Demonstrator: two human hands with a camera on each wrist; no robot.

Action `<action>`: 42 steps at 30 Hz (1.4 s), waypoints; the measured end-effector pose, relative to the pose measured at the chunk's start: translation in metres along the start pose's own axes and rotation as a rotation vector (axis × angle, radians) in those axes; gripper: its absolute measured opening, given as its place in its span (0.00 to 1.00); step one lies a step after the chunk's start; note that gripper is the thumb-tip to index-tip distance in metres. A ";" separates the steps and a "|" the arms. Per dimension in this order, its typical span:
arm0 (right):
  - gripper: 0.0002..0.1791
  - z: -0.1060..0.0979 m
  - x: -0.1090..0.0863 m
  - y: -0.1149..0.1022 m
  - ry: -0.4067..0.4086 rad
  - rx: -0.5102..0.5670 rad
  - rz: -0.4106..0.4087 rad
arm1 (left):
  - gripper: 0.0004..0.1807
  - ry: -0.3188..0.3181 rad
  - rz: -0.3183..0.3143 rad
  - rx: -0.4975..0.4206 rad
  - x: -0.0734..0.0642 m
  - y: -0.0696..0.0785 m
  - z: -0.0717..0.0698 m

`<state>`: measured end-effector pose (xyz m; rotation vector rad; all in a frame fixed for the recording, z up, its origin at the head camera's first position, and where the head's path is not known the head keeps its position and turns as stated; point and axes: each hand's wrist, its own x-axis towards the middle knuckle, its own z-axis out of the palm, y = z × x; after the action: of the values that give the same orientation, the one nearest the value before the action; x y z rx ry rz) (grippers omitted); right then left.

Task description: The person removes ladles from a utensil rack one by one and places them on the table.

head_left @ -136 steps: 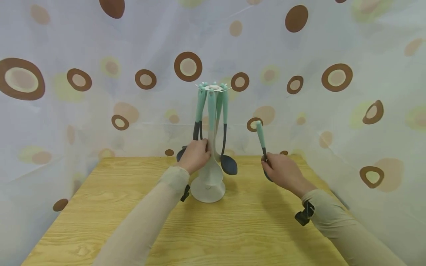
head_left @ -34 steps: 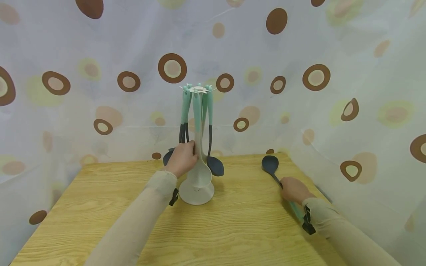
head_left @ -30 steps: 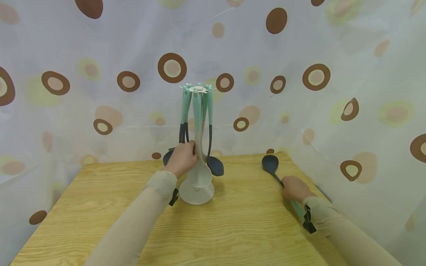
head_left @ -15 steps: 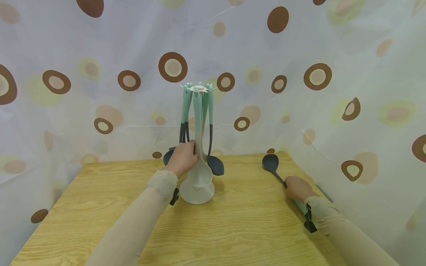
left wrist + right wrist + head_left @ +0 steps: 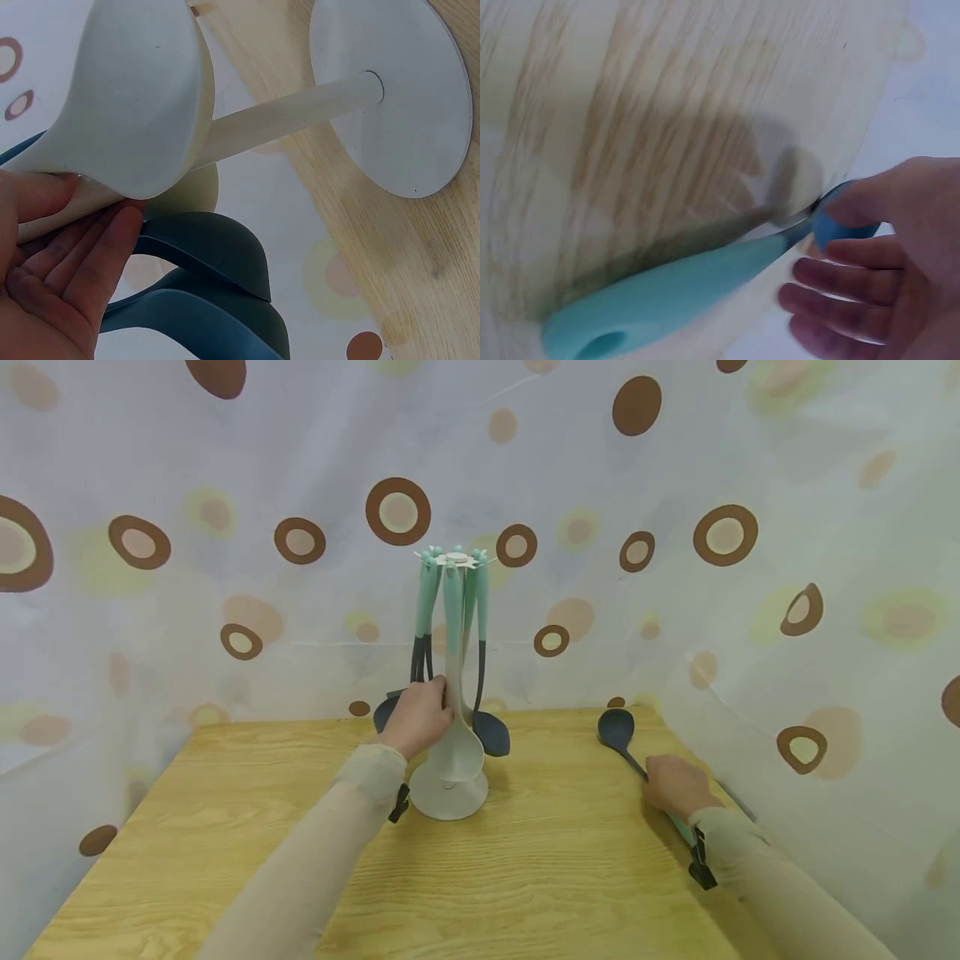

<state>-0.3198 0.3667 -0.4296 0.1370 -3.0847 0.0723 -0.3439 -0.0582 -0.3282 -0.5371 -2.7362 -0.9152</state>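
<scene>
In the head view, my left hand grips the pole of a white utensil stand. The left wrist view shows thumb and fingers around the pole, beside a pale ladle and dark blue utensil heads. Mint-handled utensils hang around the stand's top. At the right of the table lies a dark blue ladle, bowl toward the back wall. My right hand is over its neck. In the right wrist view the fingers are spread loosely near the neck, with the mint handle outside them.
The wooden table ends at a wall covering with brown and beige dots behind and at both sides. A dark blue utensil head hangs at the stand's right side. The ladle lies close to the table's right edge.
The right hand has lowered the ladle from an upright hold in the air onto the table at the right, and its fingers are now loose. The left hand stays on the stand.
</scene>
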 end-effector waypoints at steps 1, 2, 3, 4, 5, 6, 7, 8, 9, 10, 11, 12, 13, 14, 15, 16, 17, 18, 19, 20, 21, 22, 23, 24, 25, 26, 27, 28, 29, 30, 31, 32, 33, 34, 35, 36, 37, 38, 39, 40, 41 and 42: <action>0.07 0.000 0.000 -0.004 0.038 -0.018 -0.019 | 0.08 0.001 -0.001 0.001 0.001 0.000 0.001; 0.07 -0.001 0.001 -0.008 0.078 -0.030 -0.043 | 0.08 0.003 -0.001 0.001 0.001 0.000 0.001; 0.07 -0.002 0.002 -0.014 0.116 -0.034 -0.071 | 0.08 0.006 0.000 0.002 0.002 -0.001 0.001; 0.06 -0.004 0.003 -0.021 0.149 -0.037 -0.097 | 0.08 0.010 0.000 0.003 0.002 -0.001 0.002; 0.06 -0.006 0.003 -0.028 0.177 -0.039 -0.119 | 0.08 0.012 0.002 0.002 0.003 -0.002 0.002; 0.07 -0.008 0.004 -0.036 0.199 -0.040 -0.138 | 0.08 0.012 0.004 0.001 0.003 -0.002 0.002; 0.07 -0.010 0.005 -0.044 0.217 -0.042 -0.155 | 0.08 0.012 0.004 0.001 0.003 -0.002 0.002; 0.09 -0.012 0.005 -0.053 0.229 -0.043 -0.174 | 0.09 0.009 0.003 0.001 0.002 -0.002 0.002; 0.10 -0.014 0.004 -0.061 0.245 -0.046 -0.191 | 0.09 0.008 0.004 0.001 0.002 -0.002 0.002; 0.10 -0.017 0.004 -0.070 0.258 -0.050 -0.207 | 0.09 0.005 0.003 0.003 0.002 -0.002 0.002; 0.09 -0.019 0.004 -0.078 0.270 -0.054 -0.225 | 0.09 0.003 0.000 0.003 0.001 -0.002 0.002; 0.09 -0.020 0.004 -0.086 0.279 -0.051 -0.242 | 0.09 0.004 -0.004 0.004 0.001 -0.002 0.002; 0.08 -0.021 0.005 -0.093 0.290 -0.050 -0.262 | 0.09 0.005 -0.008 0.004 0.001 -0.001 0.002; 0.08 -0.022 0.005 -0.101 0.302 -0.049 -0.282 | 0.09 0.007 -0.010 0.004 0.001 -0.001 0.002; 0.08 -0.023 0.006 -0.108 0.313 -0.044 -0.297 | 0.09 0.007 -0.009 0.004 0.001 -0.001 0.002; 0.07 -0.024 0.007 -0.114 0.322 -0.040 -0.311 | 0.09 0.007 -0.010 0.004 0.001 -0.001 0.002; 0.07 -0.026 0.008 -0.121 0.329 -0.033 -0.321 | 0.09 0.008 -0.009 0.004 0.001 0.000 0.002; 0.07 -0.027 0.009 -0.127 0.338 -0.021 -0.333 | 0.09 0.007 -0.006 0.006 0.001 -0.001 0.002; 0.07 -0.029 0.010 -0.134 0.346 -0.011 -0.345 | 0.09 0.006 -0.003 0.008 0.001 -0.001 0.002; 0.07 -0.031 0.011 -0.140 0.358 0.003 -0.355 | 0.09 0.005 -0.001 0.010 0.001 -0.001 0.003; 0.07 -0.033 0.013 -0.147 0.367 0.018 -0.364 | 0.09 0.004 0.000 0.013 0.002 -0.001 0.003; 0.07 -0.035 0.014 -0.153 0.378 0.029 -0.373 | 0.09 0.005 -0.001 0.015 0.002 -0.001 0.003; 0.08 -0.037 0.016 -0.159 0.384 0.044 -0.381 | 0.09 0.005 -0.002 0.016 0.002 -0.001 0.003; 0.09 -0.039 0.017 -0.164 0.389 0.062 -0.389 | 0.09 0.004 -0.004 0.016 0.002 -0.002 0.003; 0.09 -0.040 0.019 -0.170 0.392 0.074 -0.391 | 0.09 0.004 -0.005 0.015 0.002 -0.002 0.003; 0.10 -0.042 0.021 -0.176 0.392 0.087 -0.391 | 0.09 0.002 -0.006 0.013 0.002 -0.002 0.003; 0.11 -0.044 0.023 -0.181 0.387 0.098 -0.388 | 0.09 0.001 -0.008 0.013 0.003 -0.002 0.002; 0.12 -0.047 0.025 -0.185 0.384 0.109 -0.383 | 0.09 0.000 -0.008 0.012 0.003 -0.002 0.002; 0.13 -0.049 0.027 -0.189 0.379 0.117 -0.378 | 0.09 -0.003 -0.009 0.012 0.003 -0.002 0.002; 0.14 -0.051 0.028 -0.193 0.376 0.127 -0.374 | 0.09 -0.006 -0.009 0.012 0.003 -0.001 0.002; 0.15 -0.053 0.030 -0.197 0.369 0.136 -0.368 | 0.09 -0.009 -0.010 0.013 0.003 -0.001 0.001; 0.15 -0.055 0.031 -0.201 0.366 0.147 -0.364 | 0.09 -0.011 -0.011 0.013 0.003 0.000 0.001; 0.16 -0.057 0.033 -0.204 0.362 0.156 -0.363 | 0.09 -0.012 -0.013 0.015 0.002 0.000 0.001; 0.17 -0.059 0.034 -0.207 0.357 0.170 -0.360 | 0.09 -0.013 -0.013 0.018 0.002 0.001 0.000; 0.18 -0.061 0.035 -0.210 0.352 0.185 -0.357 | 0.09 -0.013 -0.014 0.022 0.002 0.001 0.000; 0.19 -0.063 0.036 -0.213 0.347 0.202 -0.356 | 0.09 -0.011 -0.014 0.025 0.001 0.002 0.000; 0.20 -0.065 0.038 -0.216 0.344 0.216 -0.351 | 0.09 -0.008 -0.016 0.028 0.001 0.002 0.000; 0.20 -0.066 0.039 -0.218 0.344 0.226 -0.349 | 0.09 -0.006 -0.018 0.033 0.001 0.002 0.000; 0.21 -0.068 0.040 -0.221 0.342 0.236 -0.346 | 0.08 -0.003 -0.020 0.038 0.001 0.002 0.000; 0.21 -0.069 0.041 -0.224 0.340 0.249 -0.342 | 0.08 0.000 -0.022 0.045 0.001 0.002 0.000; 0.22 -0.070 0.042 -0.226 0.339 0.262 -0.339 | 0.08 0.002 -0.024 0.049 0.002 0.002 0.000; 0.22 -0.071 0.043 -0.228 0.341 0.273 -0.335 | 0.08 0.003 -0.024 0.053 0.002 0.002 0.001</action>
<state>-0.3385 0.1395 -0.3461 0.5831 -2.6566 0.4494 -0.3448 -0.0558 -0.3274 -0.4935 -2.7616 -0.8457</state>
